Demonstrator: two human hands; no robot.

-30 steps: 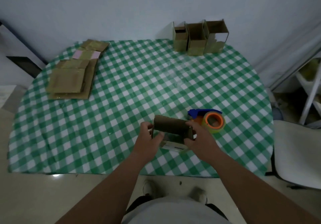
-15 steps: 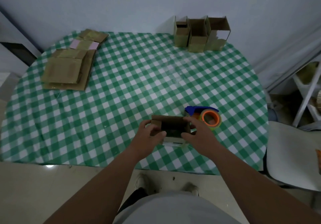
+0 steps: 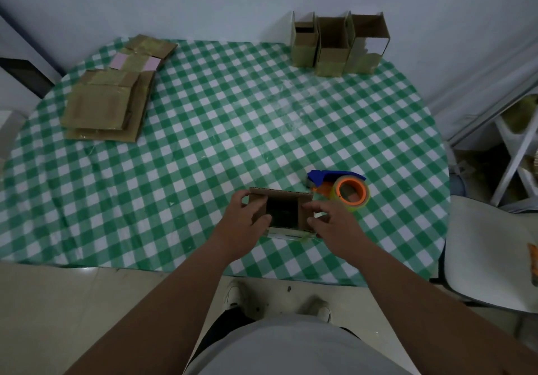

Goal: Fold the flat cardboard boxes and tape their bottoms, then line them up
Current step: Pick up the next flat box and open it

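**A:** Where does it stand?

**B:** The open box [image 3: 281,213] sits near the front edge of the tabletop [image 3: 203,153], a little right of centre, mouth up and dark inside. The left hand [image 3: 246,226] grips its left wall, thumb over the rim and fingers curled round the outside. The right hand [image 3: 334,223] pinches the right wall, fingers bent over the top edge. Both have hold of it; neither is spread wide.

**B:** The tape dispenser [image 3: 345,189] lies just beside the box on its right, almost touching the right hand. Three finished boxes [image 3: 334,45] stand in a row at the back edge, right of centre. The flat stack [image 3: 107,106] waits near the back left corner.

**A:** What could go wrong?

**B:** I cannot see the bottom, so I cannot say if the tape holds. If it is loose, squeezing the walls inward could pop the seam or skew the box into a diamond.

**A:** And carrying it to the row?

**B:** It is a long reach across the tabletop. Thin walls gripped only at the rim may buckle. The right hand could also knock the dispenser as it lifts. Set down too hard against the row, the box could tip its tall, light neighbours.
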